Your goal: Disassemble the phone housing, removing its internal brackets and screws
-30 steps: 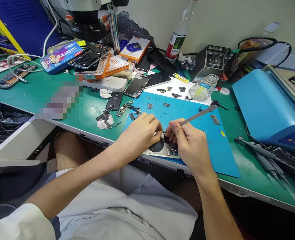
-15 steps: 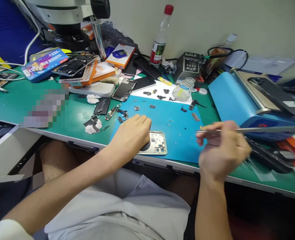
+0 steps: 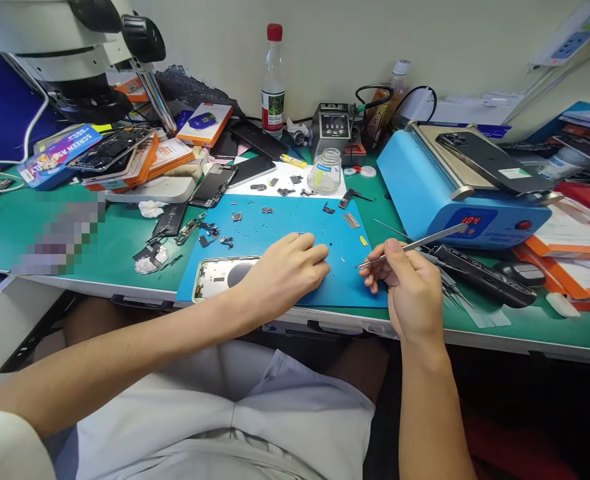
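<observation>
I'm watching right hand (image 3: 409, 291) pinching tweezers (image 3: 415, 245); left hand (image 3: 285, 275) curling palm-down, grip unclear; phone housing (image 3: 218, 277) lying just left of it.

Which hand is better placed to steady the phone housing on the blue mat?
Probably the left hand: it rests right beside the phone housing, while the right hand is farther off, holding a metal tool.

Blue mat (image 3: 295, 223), green bench (image 3: 109, 233), silver tweezers (image 3: 415, 244), clear bottle (image 3: 273, 87) w/ red cap.
</observation>
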{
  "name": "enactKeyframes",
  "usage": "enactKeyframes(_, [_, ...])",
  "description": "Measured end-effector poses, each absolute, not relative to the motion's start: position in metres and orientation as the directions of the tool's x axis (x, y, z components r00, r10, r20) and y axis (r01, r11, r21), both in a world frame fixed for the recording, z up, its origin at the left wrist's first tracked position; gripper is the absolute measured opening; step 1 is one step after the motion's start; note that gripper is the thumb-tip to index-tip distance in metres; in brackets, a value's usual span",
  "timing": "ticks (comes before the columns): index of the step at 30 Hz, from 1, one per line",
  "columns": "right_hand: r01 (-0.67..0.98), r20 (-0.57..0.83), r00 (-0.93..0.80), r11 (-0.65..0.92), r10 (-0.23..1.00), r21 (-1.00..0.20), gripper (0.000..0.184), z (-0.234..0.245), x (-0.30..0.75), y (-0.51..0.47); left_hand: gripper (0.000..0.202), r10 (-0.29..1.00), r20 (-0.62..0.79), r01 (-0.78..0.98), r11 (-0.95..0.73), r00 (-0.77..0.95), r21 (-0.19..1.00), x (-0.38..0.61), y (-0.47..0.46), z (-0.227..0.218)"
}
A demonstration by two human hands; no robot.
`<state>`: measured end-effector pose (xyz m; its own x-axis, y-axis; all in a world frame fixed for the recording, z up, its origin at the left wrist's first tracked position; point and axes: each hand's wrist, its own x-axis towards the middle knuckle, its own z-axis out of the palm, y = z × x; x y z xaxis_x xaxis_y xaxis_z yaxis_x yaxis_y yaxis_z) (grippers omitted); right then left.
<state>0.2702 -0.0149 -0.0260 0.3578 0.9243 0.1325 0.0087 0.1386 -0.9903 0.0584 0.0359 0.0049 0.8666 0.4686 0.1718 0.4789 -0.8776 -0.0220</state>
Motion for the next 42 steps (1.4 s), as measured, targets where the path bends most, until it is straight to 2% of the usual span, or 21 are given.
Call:
enactKeyframes(5, [0.073, 0.200, 0.326, 0.187, 0.924, -0.980, 0.047, -0.028, 0.273, -0.015, 0.025, 0.469, 0.124, 0.469, -0.883, 0.874, 0.035, 0.072, 0.036, 0.009])
enactKeyframes(8, [0.177, 0.298, 0.291, 0.255, 0.909, -0.951, 0.044, -0.029, 0.273, -0.016, 0.023, 0.544, 0.117, 0.528, -0.838, 0.831, 0.141, 0.070, 0.046, 0.012])
enactKeyframes(10, [0.277, 0.413, 0.273, 0.340, 0.869, -0.899, 0.040, -0.028, 0.269, -0.018, 0.024, 0.613, 0.113, 0.577, -0.781, 0.782, 0.242, 0.057, 0.052, 0.016])
enactKeyframes(13, [0.450, 0.623, 0.154, 0.506, 0.767, -0.736, 0.027, -0.024, 0.253, -0.021, 0.040, 0.698, 0.079, 0.619, -0.676, 0.712, 0.399, 0.025, 0.056, 0.023])
enactKeyframes(16, [0.562, 0.760, -0.108, 0.670, 0.640, -0.485, 0.009, -0.022, 0.226, -0.021, 0.041, 0.732, 0.030, 0.612, -0.591, 0.681, 0.526, -0.004, 0.050, 0.021])
enactKeyframes(17, [0.581, 0.782, -0.185, 0.708, 0.595, -0.402, 0.009, -0.023, 0.217, -0.020, 0.039, 0.740, 0.024, 0.606, -0.569, 0.673, 0.555, -0.009, 0.046, 0.019])
enactKeyframes(19, [0.606, 0.807, -0.288, 0.750, 0.516, -0.264, 0.019, -0.026, 0.202, -0.018, 0.035, 0.757, 0.038, 0.595, -0.542, 0.652, 0.594, -0.015, 0.039, 0.012])
enactKeyframes(22, [0.631, 0.831, -0.345, 0.764, 0.437, -0.140, 0.022, -0.033, 0.193, -0.015, 0.030, 0.777, 0.103, 0.580, -0.545, 0.622, 0.605, -0.014, 0.031, 0.001])
enactKeyframes(25, [0.654, 0.837, -0.362, 0.752, 0.409, -0.084, 0.023, -0.038, 0.194, -0.015, 0.026, 0.776, 0.172, 0.573, -0.577, 0.607, 0.582, -0.010, 0.027, -0.011])
enactKeyframes(31, [0.670, 0.801, -0.421, 0.742, 0.425, -0.041, 0.018, -0.039, 0.194, -0.016, 0.020, 0.761, 0.265, 0.577, -0.630, 0.592, 0.520, -0.006, 0.023, -0.028])
enactKeyframes(42, [0.675, 0.783, -0.457, 0.738, 0.422, -0.004, 0.014, -0.038, 0.194, -0.016, 0.025, 0.750, 0.281, 0.602, -0.653, 0.598, 0.460, -0.004, 0.020, -0.022])
